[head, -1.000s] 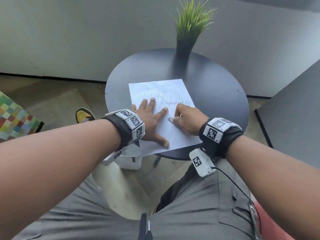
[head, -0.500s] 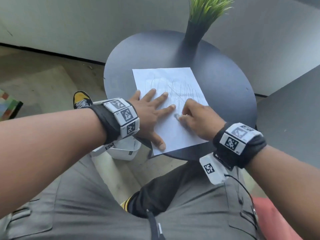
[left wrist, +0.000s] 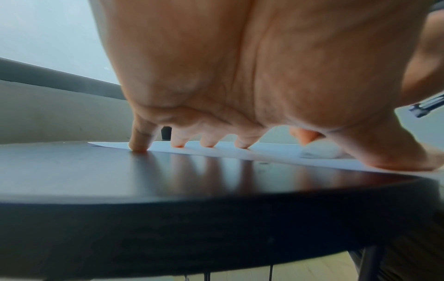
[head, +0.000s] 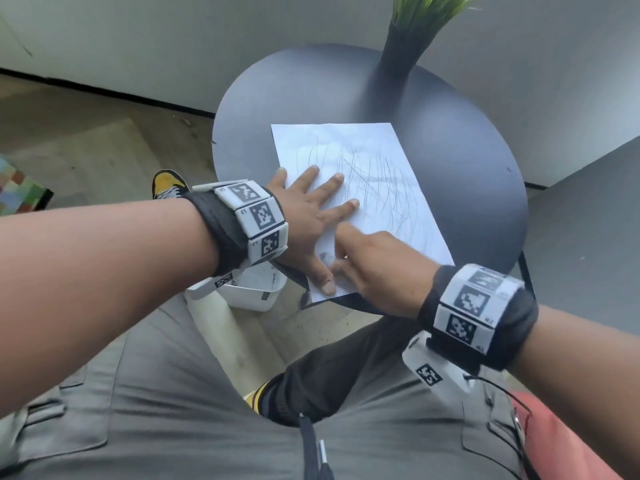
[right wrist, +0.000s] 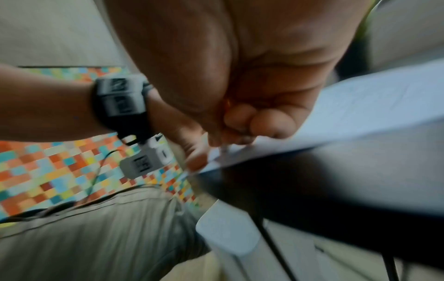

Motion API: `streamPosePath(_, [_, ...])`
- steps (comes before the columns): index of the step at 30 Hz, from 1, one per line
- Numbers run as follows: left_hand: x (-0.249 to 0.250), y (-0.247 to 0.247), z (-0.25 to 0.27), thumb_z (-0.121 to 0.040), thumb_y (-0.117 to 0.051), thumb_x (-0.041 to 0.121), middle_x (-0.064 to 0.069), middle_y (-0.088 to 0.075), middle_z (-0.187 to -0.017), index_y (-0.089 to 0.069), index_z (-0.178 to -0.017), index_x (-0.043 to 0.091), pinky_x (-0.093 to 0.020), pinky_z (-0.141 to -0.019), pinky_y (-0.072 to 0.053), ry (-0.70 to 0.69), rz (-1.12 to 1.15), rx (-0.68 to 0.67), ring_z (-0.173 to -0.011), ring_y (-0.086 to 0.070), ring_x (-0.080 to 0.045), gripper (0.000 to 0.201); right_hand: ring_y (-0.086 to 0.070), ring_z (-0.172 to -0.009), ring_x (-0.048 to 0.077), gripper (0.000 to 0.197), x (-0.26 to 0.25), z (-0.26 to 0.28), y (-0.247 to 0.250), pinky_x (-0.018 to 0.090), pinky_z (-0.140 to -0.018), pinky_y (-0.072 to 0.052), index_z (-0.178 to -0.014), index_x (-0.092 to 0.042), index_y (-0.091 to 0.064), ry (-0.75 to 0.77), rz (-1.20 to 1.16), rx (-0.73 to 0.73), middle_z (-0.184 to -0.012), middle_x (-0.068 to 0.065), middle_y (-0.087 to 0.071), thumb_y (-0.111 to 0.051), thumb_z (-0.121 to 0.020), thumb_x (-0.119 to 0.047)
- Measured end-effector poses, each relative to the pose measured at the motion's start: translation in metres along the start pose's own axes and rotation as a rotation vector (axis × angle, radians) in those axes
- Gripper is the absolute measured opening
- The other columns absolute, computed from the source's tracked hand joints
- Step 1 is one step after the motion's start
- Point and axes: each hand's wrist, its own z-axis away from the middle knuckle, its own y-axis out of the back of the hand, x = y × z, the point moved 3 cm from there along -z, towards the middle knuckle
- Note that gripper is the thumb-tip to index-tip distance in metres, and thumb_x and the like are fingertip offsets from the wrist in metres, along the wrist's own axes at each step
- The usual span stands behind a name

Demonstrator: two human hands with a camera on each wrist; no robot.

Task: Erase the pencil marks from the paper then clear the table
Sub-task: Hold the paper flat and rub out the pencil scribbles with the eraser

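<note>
A white paper (head: 363,150) with grey pencil scribbles (head: 381,181) lies on the round dark table (head: 467,150). My left hand (head: 308,220) presses flat on the paper's left side with fingers spread; the left wrist view shows its fingertips (left wrist: 209,142) on the paper (left wrist: 216,151). My right hand (head: 367,268) pinches a small whitish eraser (head: 325,257) against the sheet's near left part, right beside my left thumb. The eraser (left wrist: 319,152) also shows low on the paper in the left wrist view. The right wrist view is blurred; my right hand's curled fingers (right wrist: 242,121) meet the paper (right wrist: 372,106).
A green plant in a black vase (head: 398,53) stands at the table's far edge. A white bin (head: 249,292) sits on the floor under the near left rim. A grey panel (head: 588,220) stands to the right. My knees are just below the table.
My right hand has slid left and nearer with the eraser, up against my left thumb. The left hand stays flat on the paper. The head view has tilted down and closer.
</note>
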Motion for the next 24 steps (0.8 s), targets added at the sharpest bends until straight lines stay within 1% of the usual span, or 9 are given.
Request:
streamPosePath(1, [0.000,0.001,0.000,-0.050,-0.048,0.102,-0.002,0.029,-0.163,0.021,-0.153,0.040,-0.065,-0.118,-0.002,-0.002,0.000,-0.002,-0.151,0.020,-0.036,0.139,-0.055,-0.083,0.032,0.022,0.002,-0.001,0.004,0.039,-0.069,-0.043,-0.106,-0.014,-0.045,-0.001,-0.006,-0.005,-0.092,0.010,-0.060,-0.048,-0.098,-0.034])
streamPosePath(5, [-0.001,0.001,0.001,-0.052,-0.050,0.101,-0.001,0.027,-0.164,0.021,-0.153,0.040,-0.066,-0.118,-0.005,0.003,-0.017,-0.001,-0.151,0.018,-0.036,0.138,-0.055,-0.086,0.032,0.024,0.047,-0.025,0.039,0.035,-0.068,-0.039,-0.101,-0.014,-0.045,-0.283,-0.083,0.211,-0.095,0.011,-0.060,-0.048,-0.098,-0.037])
streamPosePath(8, [0.001,0.001,0.002,-0.051,-0.050,0.101,-0.001,0.029,-0.163,0.021,-0.153,0.040,-0.066,-0.118,-0.002,0.006,-0.008,-0.016,-0.151,0.020,-0.035,0.139,-0.051,-0.076,0.030,0.023,0.012,-0.008,0.013,0.035,-0.064,-0.038,-0.111,-0.013,-0.041,-0.052,0.011,0.100,-0.088,0.009,-0.055,-0.046,-0.100,-0.033])
streamPosePath(10, [0.002,0.001,0.002,-0.050,-0.050,0.102,-0.002,0.030,-0.163,0.023,-0.153,0.040,-0.065,-0.119,-0.001,0.005,-0.011,-0.019,-0.151,0.021,-0.035,0.140,-0.049,-0.070,0.025,0.024,0.001,0.005,0.001,0.035,-0.059,-0.034,-0.104,-0.013,-0.042,0.060,0.042,0.003,-0.081,0.003,-0.052,-0.048,-0.100,-0.036])
streamPosePath(14, [0.001,0.002,0.002,-0.050,-0.050,0.101,-0.001,0.028,-0.164,0.021,-0.153,0.040,-0.065,-0.118,-0.003,0.008,-0.015,-0.012,-0.151,0.019,-0.035,0.140,-0.050,-0.073,0.025,0.029,0.043,-0.009,0.029,0.035,-0.062,-0.038,-0.098,-0.015,-0.040,-0.243,-0.073,0.193,-0.086,0.006,-0.055,-0.046,-0.098,-0.043])
streamPosePath(18, [0.002,0.001,0.003,-0.048,-0.048,0.103,-0.002,0.027,-0.164,0.020,-0.153,0.040,-0.065,-0.118,-0.004,0.003,-0.022,-0.004,-0.151,0.018,-0.036,0.140,-0.044,-0.063,0.022,0.022,0.001,0.015,-0.008,0.035,-0.058,-0.033,-0.096,-0.016,-0.037,0.066,0.037,0.028,-0.073,-0.001,-0.048,-0.047,-0.100,-0.036])
streamPosePath(19, [0.002,0.001,0.002,-0.048,-0.048,0.103,-0.002,0.027,-0.164,0.020,-0.153,0.039,-0.065,-0.118,-0.004,0.002,-0.024,0.003,-0.151,0.018,-0.036,0.140,-0.045,-0.064,0.022,0.024,0.005,0.016,-0.006,0.035,-0.057,-0.033,-0.096,-0.017,-0.040,0.065,0.023,0.025,-0.072,-0.003,-0.047,-0.047,-0.099,-0.039])
streamPosePath(22, [0.002,0.002,0.003,-0.050,-0.052,0.100,-0.001,0.026,-0.164,0.019,-0.154,0.039,-0.065,-0.118,-0.004,0.016,-0.019,0.004,-0.151,0.017,-0.036,0.139,-0.051,-0.073,0.023,0.027,0.042,0.000,0.019,0.035,-0.061,-0.038,-0.094,-0.020,-0.043,-0.185,-0.073,0.172,-0.081,0.002,-0.054,-0.046,-0.098,-0.046])
streamPosePath(24, [0.002,0.002,0.003,-0.050,-0.052,0.099,-0.001,0.026,-0.164,0.019,-0.153,0.039,-0.066,-0.118,-0.004,0.017,-0.012,0.002,-0.151,0.017,-0.036,0.139,-0.051,-0.076,0.027,0.022,0.030,0.005,0.015,0.036,-0.062,-0.038,-0.100,-0.016,-0.042,-0.145,-0.007,0.164,-0.080,0.001,-0.052,-0.045,-0.100,-0.038])
